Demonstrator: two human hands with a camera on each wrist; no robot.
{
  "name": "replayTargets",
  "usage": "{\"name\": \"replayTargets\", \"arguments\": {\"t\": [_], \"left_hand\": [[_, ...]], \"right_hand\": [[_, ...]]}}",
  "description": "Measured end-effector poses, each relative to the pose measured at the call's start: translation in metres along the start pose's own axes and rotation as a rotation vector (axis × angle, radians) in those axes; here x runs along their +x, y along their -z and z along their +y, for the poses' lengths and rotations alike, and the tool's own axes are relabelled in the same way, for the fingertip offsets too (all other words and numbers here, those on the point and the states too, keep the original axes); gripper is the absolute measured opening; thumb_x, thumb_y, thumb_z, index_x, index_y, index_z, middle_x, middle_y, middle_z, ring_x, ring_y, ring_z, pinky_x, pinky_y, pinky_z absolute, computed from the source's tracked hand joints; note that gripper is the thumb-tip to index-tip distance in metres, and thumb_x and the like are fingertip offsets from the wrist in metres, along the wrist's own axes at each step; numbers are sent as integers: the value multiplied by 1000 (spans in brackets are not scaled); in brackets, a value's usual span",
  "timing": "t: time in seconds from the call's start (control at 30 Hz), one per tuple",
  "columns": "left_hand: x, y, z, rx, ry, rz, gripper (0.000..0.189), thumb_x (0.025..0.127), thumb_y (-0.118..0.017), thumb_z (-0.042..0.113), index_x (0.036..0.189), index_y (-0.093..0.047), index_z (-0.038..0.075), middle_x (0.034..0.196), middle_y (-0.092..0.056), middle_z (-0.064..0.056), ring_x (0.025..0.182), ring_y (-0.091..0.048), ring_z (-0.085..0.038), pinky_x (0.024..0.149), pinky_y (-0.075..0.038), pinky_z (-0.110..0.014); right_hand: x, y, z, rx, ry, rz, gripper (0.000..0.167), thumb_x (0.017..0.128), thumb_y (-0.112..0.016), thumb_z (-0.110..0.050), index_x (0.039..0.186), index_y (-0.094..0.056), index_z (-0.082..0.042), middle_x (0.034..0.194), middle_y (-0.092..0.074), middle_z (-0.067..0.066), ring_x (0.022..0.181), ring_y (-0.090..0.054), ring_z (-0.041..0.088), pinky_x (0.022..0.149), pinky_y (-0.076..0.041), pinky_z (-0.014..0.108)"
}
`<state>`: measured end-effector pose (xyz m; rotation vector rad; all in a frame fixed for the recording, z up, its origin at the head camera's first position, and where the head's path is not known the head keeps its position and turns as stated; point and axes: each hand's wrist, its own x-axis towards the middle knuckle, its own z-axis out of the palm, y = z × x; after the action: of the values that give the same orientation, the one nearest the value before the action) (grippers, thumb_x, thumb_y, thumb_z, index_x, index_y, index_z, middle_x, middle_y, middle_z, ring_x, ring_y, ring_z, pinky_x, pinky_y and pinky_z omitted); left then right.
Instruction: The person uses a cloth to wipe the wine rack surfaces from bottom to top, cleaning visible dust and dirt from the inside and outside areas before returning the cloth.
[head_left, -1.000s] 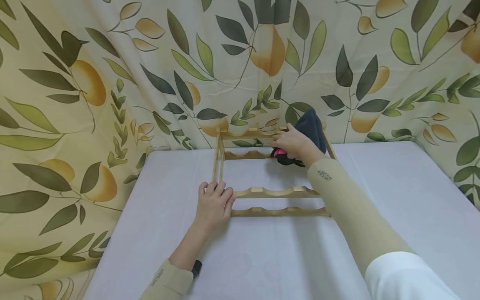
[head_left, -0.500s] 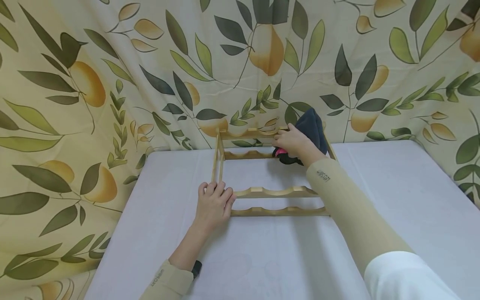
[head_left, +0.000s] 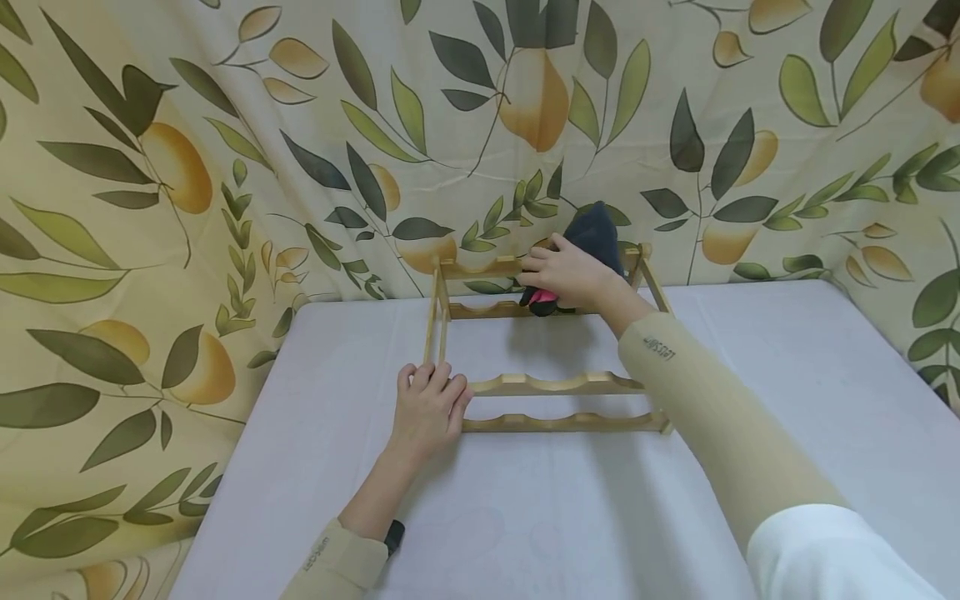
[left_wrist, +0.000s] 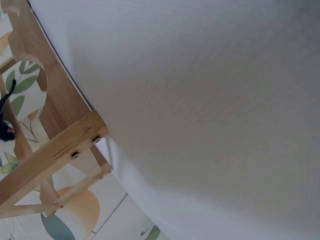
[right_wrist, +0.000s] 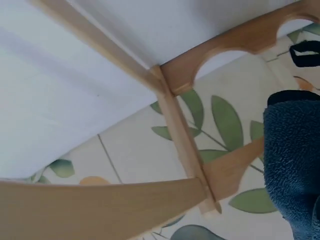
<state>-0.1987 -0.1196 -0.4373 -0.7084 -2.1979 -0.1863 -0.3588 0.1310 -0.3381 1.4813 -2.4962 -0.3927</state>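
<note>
A light wooden rack [head_left: 558,424] with scalloped rails stands on the table. At its front left corner, my left hand [head_left: 426,410] grips the frame, fingers over the top. My right hand [head_left: 573,273] is at the upper back rail, holding a dark blue fleecy cloth [head_left: 596,233] against it. Black and pink parts hang below that hand. In the right wrist view the cloth [right_wrist: 292,155] shows its plush surface, with a black loop [right_wrist: 305,54] above it. The left wrist view catches the rack's wooden end post [left_wrist: 55,155], while neither wrist view shows the fingers.
A white cloth covers the table [head_left: 787,375]. Behind and to the left hangs a curtain [head_left: 300,167] printed with leaves and fruit, close behind the rack's back rails. The rack's right end bar [head_left: 656,287] slants beside the right forearm.
My right hand and the dark blue cloth have slid left along the upper back rail, uncovering the rack's back right corner. The left hand stays in place.
</note>
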Motion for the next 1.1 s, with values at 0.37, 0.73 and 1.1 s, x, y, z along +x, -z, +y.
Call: {"name": "replayTargets", "arguments": {"t": [0.37, 0.73, 1.1], "left_hand": [[1, 2, 1, -14, 8, -18, 35, 97, -32, 33, 78, -53, 14, 83, -46, -2, 85, -43, -25, 79, -32, -45], [1, 2, 2, -10, 11, -26, 34, 97, -31, 32, 78, -53, 14, 83, -46, -2, 84, -44, -24, 79, -32, -44], [1, 2, 2, -5, 9, -13, 33, 96, -33, 32, 77, -53, 14, 83, -46, -2, 84, -43, -24, 79, -32, -44]], "right_hand": [[-7, 30, 17, 3, -24, 223, 49, 63, -82, -15, 105, -57, -11, 106, -58, 9, 97, -47, 28, 83, -32, 47], [-23, 44, 32, 20, -105, 265, 46, 65, -81, -26, 98, -53, -11, 98, -52, 9, 96, -46, 29, 85, -32, 50], [-46, 58, 42, -64, -66, 413, 57, 55, -87, -17, 100, -52, -9, 100, -52, 14, 100, -47, 33, 86, -32, 50]]}}
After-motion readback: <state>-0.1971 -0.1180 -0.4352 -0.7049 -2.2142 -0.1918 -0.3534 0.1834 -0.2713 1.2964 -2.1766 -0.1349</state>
